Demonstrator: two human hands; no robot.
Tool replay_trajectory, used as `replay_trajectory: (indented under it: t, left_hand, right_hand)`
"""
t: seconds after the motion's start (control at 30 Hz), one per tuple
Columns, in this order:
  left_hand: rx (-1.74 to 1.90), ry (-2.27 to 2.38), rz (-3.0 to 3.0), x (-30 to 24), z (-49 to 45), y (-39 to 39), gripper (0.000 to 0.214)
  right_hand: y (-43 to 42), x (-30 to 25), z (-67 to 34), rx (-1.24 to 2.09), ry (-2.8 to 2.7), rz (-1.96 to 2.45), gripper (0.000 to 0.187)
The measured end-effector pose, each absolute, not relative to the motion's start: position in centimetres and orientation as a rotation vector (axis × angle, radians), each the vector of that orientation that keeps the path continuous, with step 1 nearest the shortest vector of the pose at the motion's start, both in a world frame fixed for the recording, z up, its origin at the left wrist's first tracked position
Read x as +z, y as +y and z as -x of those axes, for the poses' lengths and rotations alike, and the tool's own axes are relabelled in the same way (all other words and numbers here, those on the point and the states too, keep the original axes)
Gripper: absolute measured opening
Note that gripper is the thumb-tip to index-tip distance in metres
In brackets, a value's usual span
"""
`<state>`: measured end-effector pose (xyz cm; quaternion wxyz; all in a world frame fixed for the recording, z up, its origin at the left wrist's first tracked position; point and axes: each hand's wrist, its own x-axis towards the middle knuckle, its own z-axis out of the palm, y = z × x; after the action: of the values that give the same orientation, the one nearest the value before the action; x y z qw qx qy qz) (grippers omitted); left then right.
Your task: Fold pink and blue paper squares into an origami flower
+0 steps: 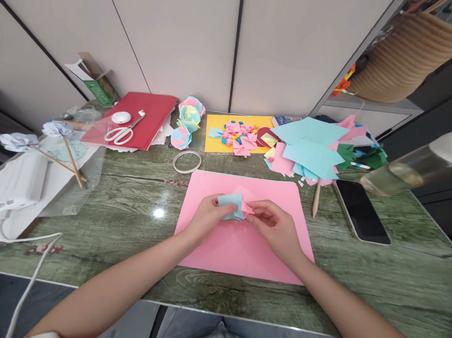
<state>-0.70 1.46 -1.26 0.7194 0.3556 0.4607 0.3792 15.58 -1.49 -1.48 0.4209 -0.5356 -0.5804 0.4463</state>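
Note:
My left hand (206, 220) and my right hand (274, 228) meet over a large pink paper sheet (240, 251) on the green table. Both pinch a small folded paper piece (233, 206), light blue with a pink part on its right side. The left fingers grip the blue side. The right fingers grip the pink side. The piece is held just above the sheet.
A black phone (361, 210) and a wooden stick (316, 197) lie right of the sheet. Blue and pink paper squares (311, 148), a yellow sheet with paper flowers (238, 134), a tape ring (187, 161), scissors (123, 131) on red paper and a white box (12, 186) sit behind and left.

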Motion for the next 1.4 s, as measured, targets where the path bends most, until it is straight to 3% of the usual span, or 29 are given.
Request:
replay_trajectory:
  t: [0.33,1.4]
  left_hand:
    - [0.852,1.036,-0.840,-1.53,0.63,1.40,0.012]
    - [0.793,1.021,-0.962,-1.25,1.05,1.54,0.010]
  right_hand:
    - [-1.90,-1.35,-15.31,1.079,-1.508,1.366,0.031]
    - [-1.42,-1.58,-15.87,1.171,-1.457,1.384,0.027]
